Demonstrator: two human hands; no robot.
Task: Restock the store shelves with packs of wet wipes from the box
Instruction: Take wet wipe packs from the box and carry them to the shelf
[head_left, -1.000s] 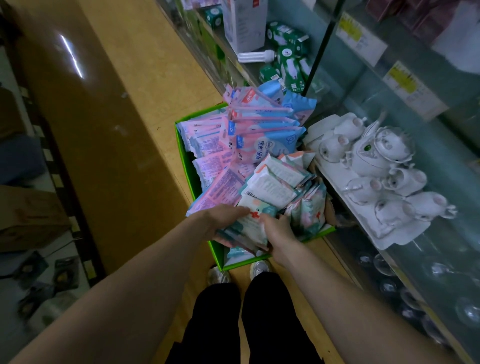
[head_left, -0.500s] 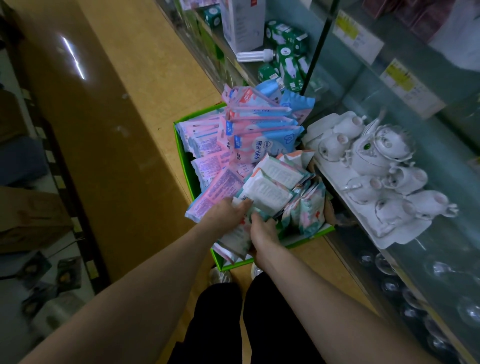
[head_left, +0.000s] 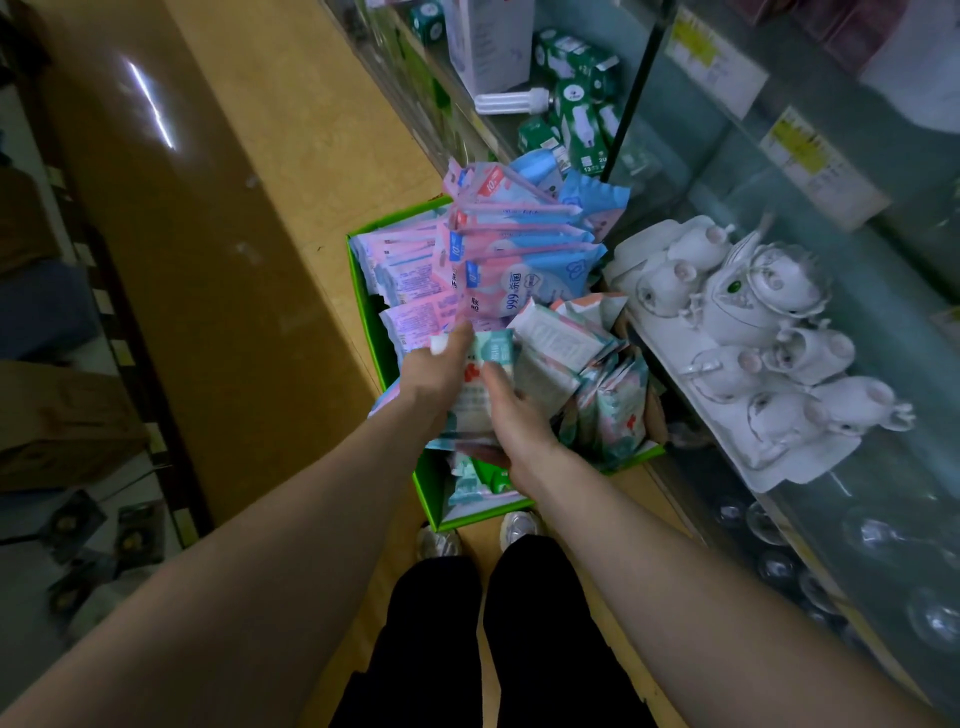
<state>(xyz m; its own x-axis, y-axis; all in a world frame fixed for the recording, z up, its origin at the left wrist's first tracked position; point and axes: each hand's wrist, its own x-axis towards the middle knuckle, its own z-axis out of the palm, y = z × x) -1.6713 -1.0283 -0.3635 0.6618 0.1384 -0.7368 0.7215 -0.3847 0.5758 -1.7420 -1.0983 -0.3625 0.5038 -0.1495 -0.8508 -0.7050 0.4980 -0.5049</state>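
**Both hands clenched on one stack of wipes above the box**

Grips a small stack of white-and-teal wet wipe packs with a red mark (head_left: 483, 400) in both hands. Left hand (head_left: 434, 374) curled over the stack's 9 o'clock edge, fingers bent round the far end. Right hand (head_left: 519, 423) clamped on from 4 o'clock, thumb flat on the top face, fingers tucked beneath.

Held just above the near half of an open green cardboard box (head_left: 428, 488); touching the loose packs below or not, cannot tell. At 12 o'clock from the hands, a leaning pile of flat pink-and-blue packs (head_left: 519, 244); at 3 o'clock, upright teal-and-pink pouches (head_left: 608, 410). Box on a tan floor (head_left: 291, 130), with a glossy brown strip (head_left: 156, 234) at 9 o'clock. At 2 o'clock, a white porcelain tea set (head_left: 748, 306) on a glass shelf (head_left: 904, 322); at 1 o'clock, green bulb cartons (head_left: 582, 114).

Long axis of the held stack running 6 to 12 o'clock, teal-labelled end pointing toward 12, broad face up.
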